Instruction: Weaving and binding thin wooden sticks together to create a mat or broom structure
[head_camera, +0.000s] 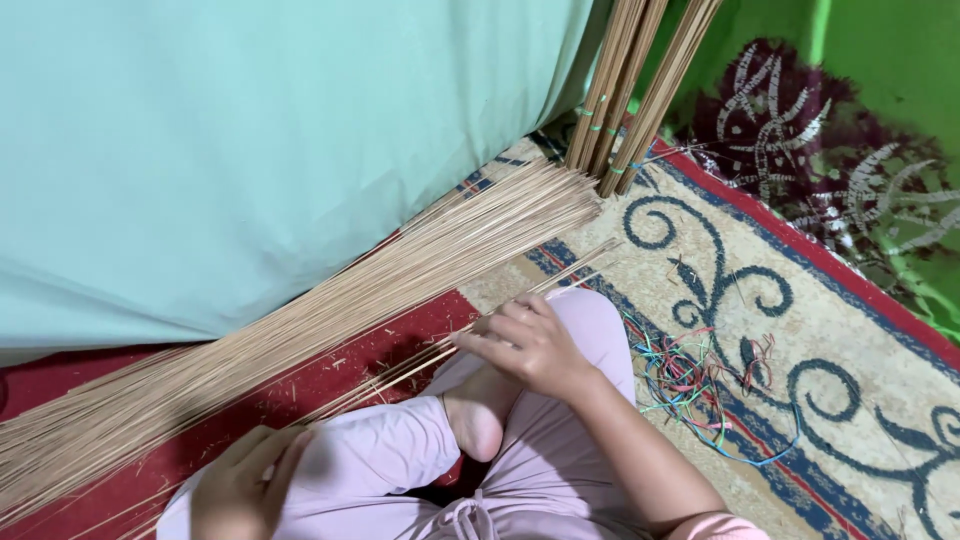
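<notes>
Now the person sits cross-legged on the carpet (860, 330), in pale pink trousers, with a bare foot (478, 415) tucked between the knees. The right hand (530, 345) rests over the knee and its fingers pinch a few thin sticks (420, 362), which run low across the lap toward the left hand (245, 485). The left hand lies at the bottom edge, fingers curled loosely near the same sticks; I cannot tell if it really grips them.

Just behind the sticks, a big loose heap (300, 320) of long stalks lies slanted on the red mat (390, 345), from the lower left up to the middle. It leans along a pale green cloth (250, 130) that fills the upper left and closes that side. At the top, three tied bundles (630, 90) stand nearly upright, touching the far end of the heap. On the right of the knee, a tangle of coloured strings (690, 385) lies on the carpet. A green wall (890, 50) with a dark patterned cloth (800, 130) is behind.
</notes>
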